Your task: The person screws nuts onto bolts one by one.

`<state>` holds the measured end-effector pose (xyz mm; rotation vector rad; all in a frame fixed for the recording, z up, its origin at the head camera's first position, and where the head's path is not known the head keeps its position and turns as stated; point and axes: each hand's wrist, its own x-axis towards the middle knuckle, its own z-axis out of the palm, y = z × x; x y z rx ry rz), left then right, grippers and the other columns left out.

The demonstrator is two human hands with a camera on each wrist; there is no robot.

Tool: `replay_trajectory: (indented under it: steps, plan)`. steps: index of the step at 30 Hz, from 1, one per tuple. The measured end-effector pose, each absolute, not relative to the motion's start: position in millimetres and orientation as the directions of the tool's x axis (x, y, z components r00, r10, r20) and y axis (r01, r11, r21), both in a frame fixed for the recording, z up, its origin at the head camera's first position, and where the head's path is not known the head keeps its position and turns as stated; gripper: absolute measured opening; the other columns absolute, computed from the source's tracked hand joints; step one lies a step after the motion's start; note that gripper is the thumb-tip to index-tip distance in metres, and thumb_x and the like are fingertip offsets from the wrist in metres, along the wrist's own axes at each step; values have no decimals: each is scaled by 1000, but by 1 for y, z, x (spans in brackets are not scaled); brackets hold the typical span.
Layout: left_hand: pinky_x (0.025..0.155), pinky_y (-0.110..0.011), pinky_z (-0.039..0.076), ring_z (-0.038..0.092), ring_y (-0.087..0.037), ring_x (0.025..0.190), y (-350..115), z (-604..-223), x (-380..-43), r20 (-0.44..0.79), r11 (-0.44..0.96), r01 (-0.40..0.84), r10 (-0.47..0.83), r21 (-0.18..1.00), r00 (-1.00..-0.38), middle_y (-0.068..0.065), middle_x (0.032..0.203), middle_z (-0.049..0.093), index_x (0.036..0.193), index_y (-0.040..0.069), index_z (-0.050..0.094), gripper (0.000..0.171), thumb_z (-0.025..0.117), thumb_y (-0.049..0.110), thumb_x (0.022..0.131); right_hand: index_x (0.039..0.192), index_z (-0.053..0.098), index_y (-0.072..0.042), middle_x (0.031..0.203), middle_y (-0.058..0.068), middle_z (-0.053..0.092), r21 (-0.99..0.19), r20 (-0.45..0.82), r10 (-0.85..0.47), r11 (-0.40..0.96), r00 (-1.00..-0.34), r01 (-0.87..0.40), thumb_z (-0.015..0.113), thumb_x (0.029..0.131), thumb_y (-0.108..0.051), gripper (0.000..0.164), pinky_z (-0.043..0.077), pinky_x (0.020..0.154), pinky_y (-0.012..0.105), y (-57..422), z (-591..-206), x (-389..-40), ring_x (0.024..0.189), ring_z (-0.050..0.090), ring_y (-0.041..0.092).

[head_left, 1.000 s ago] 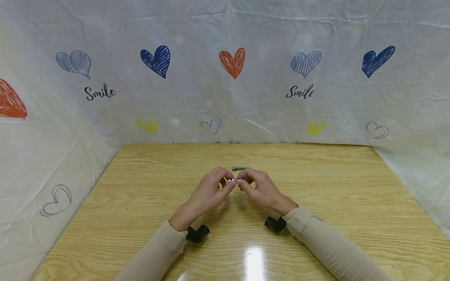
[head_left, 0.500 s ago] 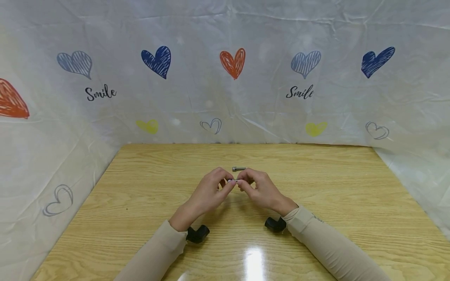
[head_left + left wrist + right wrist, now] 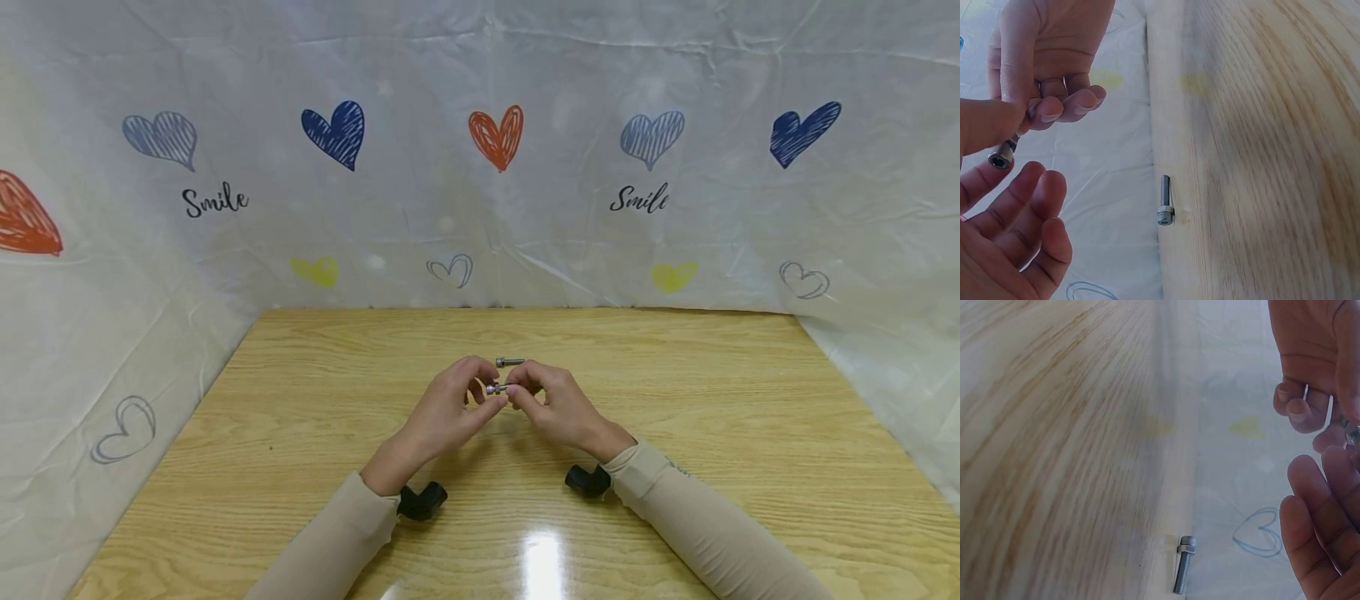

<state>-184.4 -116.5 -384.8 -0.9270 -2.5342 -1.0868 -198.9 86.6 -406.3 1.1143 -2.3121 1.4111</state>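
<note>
In the head view my right hand (image 3: 558, 404) pinches the threaded end of a small metal bolt (image 3: 492, 389) between thumb and index finger. A nut sits on the bolt's shank. My left hand (image 3: 453, 408) surrounds the bolt's head end, thumb and index finger spread a little apart with the bolt showing between them. The left wrist view shows the socket head of this bolt (image 3: 1001, 156) beside the left index finger; the thumb hides part of the shank. A second bolt (image 3: 510, 362) with a nut near its head lies on the table just beyond my hands.
The wooden table (image 3: 300, 417) reaches back to a pale cloth backdrop (image 3: 405, 208) printed with hearts. Black curved pieces (image 3: 423, 502) stick out by both wrists, at the sleeve cuffs.
My left thumb and index finger have parted from around the bolt's head end, so more of the bolt and nut shows. The right hand keeps its pinch; the second bolt has not moved.
</note>
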Motion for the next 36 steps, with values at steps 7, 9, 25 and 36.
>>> replay_trajectory:
  steps: [7,9,25,36]
  plan:
    - [65,-38,50,58,-20,75,-115,-384,-185,448,505,644,465,575,-764,0,93,57,101,7,58,18,70,10,88,98,60,-15,79,3,62,-673,525,-496,256,-692,-694,55,99,-15,5,48,62,28,88,-406,-199,70,57,8]
    - [65,-39,50,58,-21,76,-115,-384,-185,447,505,644,465,575,-764,0,93,57,100,9,57,17,70,9,88,98,60,-15,79,3,61,-673,523,-498,256,-692,-694,55,99,-15,5,47,61,29,88,-406,-199,70,57,8]
    - [66,-38,50,52,-10,77,-115,-383,-183,431,527,630,460,571,-776,2,94,58,96,13,60,4,61,17,95,98,61,-14,79,1,61,-680,521,-494,254,-696,-688,55,99,-14,6,48,61,32,87,-405,-199,70,58,10]
    - [66,-38,50,52,-10,77,-115,-386,-184,412,545,612,454,572,-790,3,92,58,93,13,62,8,58,18,97,97,62,-6,79,2,62,-696,519,-494,229,-697,-680,56,98,-12,9,48,60,34,87,-406,-200,69,60,19]
